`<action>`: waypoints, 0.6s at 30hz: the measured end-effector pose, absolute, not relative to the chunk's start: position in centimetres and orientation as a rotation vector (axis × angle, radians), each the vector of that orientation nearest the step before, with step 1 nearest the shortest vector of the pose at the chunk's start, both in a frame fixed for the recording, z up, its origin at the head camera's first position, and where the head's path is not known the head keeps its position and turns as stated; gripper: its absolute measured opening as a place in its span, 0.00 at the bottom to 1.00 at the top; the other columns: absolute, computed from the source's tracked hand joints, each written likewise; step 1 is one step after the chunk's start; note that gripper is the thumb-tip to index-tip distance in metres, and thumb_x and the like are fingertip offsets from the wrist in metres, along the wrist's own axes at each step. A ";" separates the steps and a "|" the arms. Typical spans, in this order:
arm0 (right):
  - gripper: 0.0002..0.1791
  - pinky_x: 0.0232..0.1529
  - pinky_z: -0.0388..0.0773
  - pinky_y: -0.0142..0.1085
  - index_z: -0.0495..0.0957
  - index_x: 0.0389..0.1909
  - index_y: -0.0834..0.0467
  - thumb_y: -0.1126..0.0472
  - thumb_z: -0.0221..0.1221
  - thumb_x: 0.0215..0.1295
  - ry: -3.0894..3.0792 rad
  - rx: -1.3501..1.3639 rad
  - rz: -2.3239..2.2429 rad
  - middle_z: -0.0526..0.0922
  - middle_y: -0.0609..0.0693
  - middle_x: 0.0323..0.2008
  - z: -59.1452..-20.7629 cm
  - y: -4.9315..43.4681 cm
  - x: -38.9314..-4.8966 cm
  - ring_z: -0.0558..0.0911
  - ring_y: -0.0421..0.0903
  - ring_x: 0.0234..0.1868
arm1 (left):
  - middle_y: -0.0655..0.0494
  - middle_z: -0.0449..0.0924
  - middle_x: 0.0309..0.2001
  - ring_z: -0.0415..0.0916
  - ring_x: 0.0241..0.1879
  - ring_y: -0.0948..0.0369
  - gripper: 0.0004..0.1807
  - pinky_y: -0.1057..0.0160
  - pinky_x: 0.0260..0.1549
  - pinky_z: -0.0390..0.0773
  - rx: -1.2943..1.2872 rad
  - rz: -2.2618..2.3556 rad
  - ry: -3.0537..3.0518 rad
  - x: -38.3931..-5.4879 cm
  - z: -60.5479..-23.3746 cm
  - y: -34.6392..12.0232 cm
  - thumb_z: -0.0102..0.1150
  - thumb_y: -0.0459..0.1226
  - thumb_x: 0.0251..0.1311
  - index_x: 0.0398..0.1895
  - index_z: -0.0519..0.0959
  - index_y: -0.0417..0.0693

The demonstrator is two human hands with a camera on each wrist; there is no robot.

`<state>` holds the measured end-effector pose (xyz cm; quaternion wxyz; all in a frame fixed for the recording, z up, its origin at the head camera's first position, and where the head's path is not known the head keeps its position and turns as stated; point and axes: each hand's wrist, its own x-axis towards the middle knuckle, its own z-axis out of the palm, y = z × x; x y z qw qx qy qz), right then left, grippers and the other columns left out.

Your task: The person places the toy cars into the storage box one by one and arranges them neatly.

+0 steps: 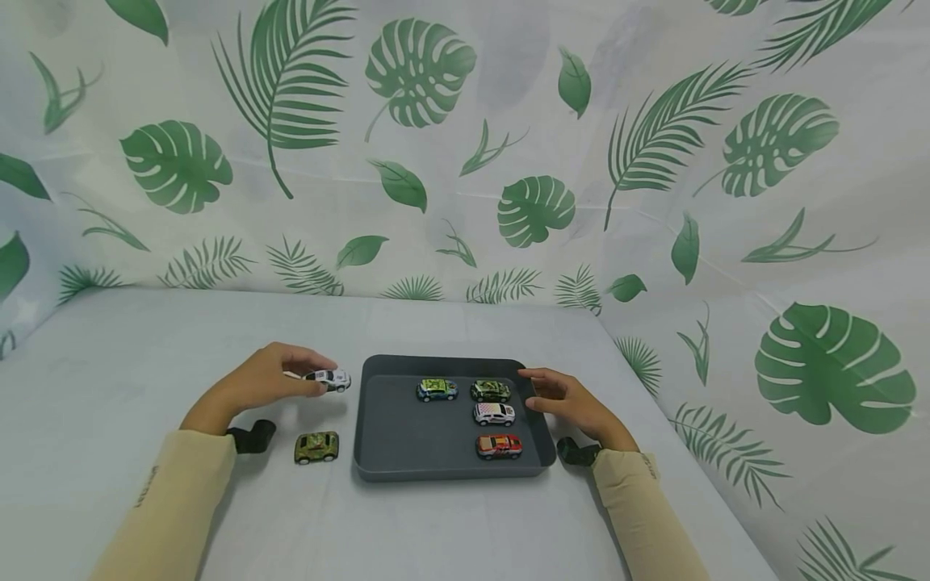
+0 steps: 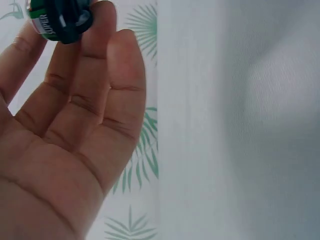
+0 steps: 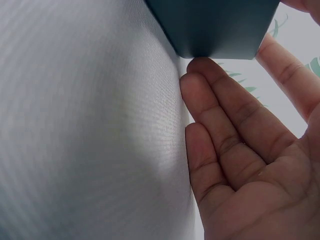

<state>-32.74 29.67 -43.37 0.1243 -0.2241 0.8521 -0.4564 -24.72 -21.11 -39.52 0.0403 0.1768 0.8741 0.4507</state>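
Observation:
My left hand (image 1: 265, 379) pinches a white toy car (image 1: 337, 379) between thumb and fingertips, just left of the grey tray (image 1: 407, 452). In the left wrist view the car's shaded end (image 2: 60, 20) shows at the fingertips, lettered SUPER. At the tray's right side, my right hand (image 1: 574, 407) holds the rim, thumb at the edge and index finger along the outer wall. The other fingers (image 3: 202, 100) are loosely bent below the wall in the right wrist view. A camouflage toy car (image 1: 316, 447) stands on the table under my left hand.
Inside the tray are a yellow-green and blue car (image 1: 437, 390), a dark camouflage car (image 1: 490, 391), a white checked car (image 1: 494, 414) and a red-orange car (image 1: 499, 446), most towards the right. A white cloth covers the table (image 1: 291, 532); a leaf-print curtain (image 1: 465, 226) stands behind.

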 end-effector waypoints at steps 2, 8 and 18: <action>0.34 0.69 0.75 0.61 0.70 0.78 0.66 0.62 0.66 0.75 2.480 -0.664 -1.330 0.75 0.69 0.71 -43.3 29.6 -32.7 0.77 0.68 0.70 | 0.42 0.87 0.59 0.83 0.59 0.46 0.21 0.41 0.61 0.82 0.557 1.398 2.671 -24.7 -39.4 -20.9 0.73 0.37 0.66 0.60 0.87 0.36; 0.34 0.70 0.74 0.62 0.69 0.77 0.67 0.63 0.66 0.75 2.481 -0.674 -1.329 0.74 0.70 0.72 -43.3 29.5 -32.7 0.76 0.69 0.71 | 0.44 0.88 0.58 0.84 0.56 0.49 0.21 0.40 0.62 0.81 0.580 1.428 2.652 -24.8 -39.3 -20.4 0.73 0.37 0.67 0.60 0.87 0.37; 0.34 0.71 0.73 0.63 0.69 0.78 0.67 0.63 0.66 0.75 2.476 -0.669 -1.325 0.74 0.70 0.72 -43.1 29.5 -32.7 0.76 0.69 0.71 | 0.46 0.88 0.56 0.84 0.54 0.52 0.21 0.39 0.61 0.81 0.585 1.436 2.657 -24.7 -39.0 -19.4 0.74 0.38 0.67 0.59 0.87 0.38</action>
